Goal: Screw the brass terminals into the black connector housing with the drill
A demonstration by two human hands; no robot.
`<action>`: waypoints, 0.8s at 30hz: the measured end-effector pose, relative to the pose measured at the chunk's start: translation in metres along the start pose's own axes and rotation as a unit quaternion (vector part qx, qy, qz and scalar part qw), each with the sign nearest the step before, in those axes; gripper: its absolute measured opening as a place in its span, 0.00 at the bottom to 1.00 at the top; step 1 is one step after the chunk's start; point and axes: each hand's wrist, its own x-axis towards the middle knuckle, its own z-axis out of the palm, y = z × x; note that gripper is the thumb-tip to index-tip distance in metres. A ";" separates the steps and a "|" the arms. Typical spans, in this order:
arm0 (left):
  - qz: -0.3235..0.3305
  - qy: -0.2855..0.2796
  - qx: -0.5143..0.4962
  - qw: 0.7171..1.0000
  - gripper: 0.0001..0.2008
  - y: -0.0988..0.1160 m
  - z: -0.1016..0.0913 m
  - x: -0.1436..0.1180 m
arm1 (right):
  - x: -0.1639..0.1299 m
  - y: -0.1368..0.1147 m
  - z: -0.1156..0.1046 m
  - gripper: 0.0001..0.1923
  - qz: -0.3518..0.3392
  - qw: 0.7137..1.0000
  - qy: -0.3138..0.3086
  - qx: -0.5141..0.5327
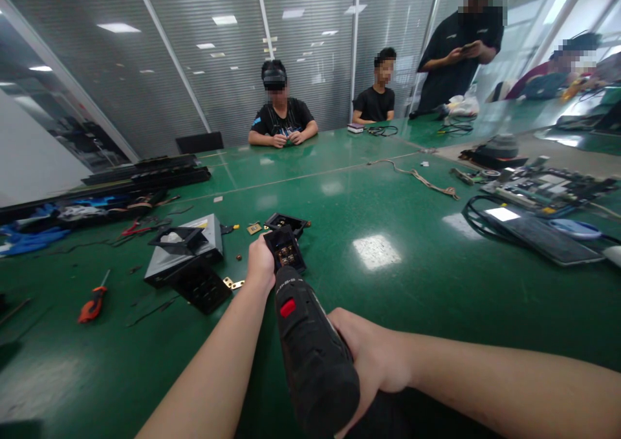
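Note:
My left hand (261,263) grips a small black socket module (287,248) on the green table (388,297), its brass contacts facing up. My right hand (369,361) is wrapped around the handle of a black electric screwdriver (310,355) with a red switch, whose front end points down at the module. A second black frame part (286,222) lies just beyond the module. A brass plate (253,228) rests to its left.
A grey box with black parts (187,251) lies left of my hands, with a red-handled screwdriver (94,302) further left. Cables, a keyboard and circuit boards (538,200) crowd the right side. Two people sit across the table; others are at the far right.

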 end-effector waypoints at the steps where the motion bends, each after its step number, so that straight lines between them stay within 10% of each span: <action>1: -0.005 0.001 0.001 1.000 0.11 0.001 0.001 -0.001 | 0.000 -0.001 0.001 0.27 -0.001 1.000 0.001 -0.001; 24: -0.003 0.002 -0.011 1.000 0.09 -0.003 -0.002 0.003 | 0.001 -0.004 0.002 0.24 -0.014 1.000 -0.012 -0.009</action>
